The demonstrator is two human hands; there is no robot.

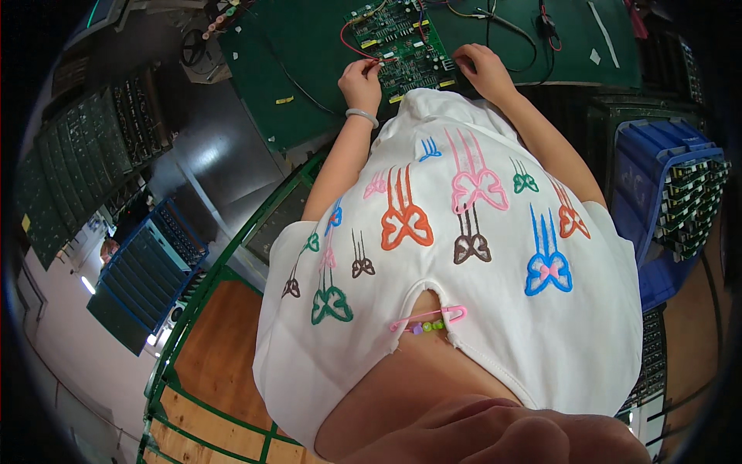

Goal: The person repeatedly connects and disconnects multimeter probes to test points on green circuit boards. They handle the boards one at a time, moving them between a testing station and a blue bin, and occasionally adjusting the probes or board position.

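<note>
A green circuit board [421,71] full of small parts lies on the green tabletop in front of me, another green circuit board [379,29] just beyond it. My left hand [361,83] is at the near board's left edge. Its thumb and fingertips are pinched together at the end of a red wire [345,39], which loops over from the far board. Across the board, my right hand [488,71] has its fingers bent inward, the tips close to the right edge. Whatever lies under those fingertips is hidden.
On the green tabletop [294,112] lie a thin black cable [297,83], dark cables [525,46] and a white strip [603,35]. A blue crate [645,178] at right holds several boards [696,203]. Racks of dark panels [85,158] stand at left.
</note>
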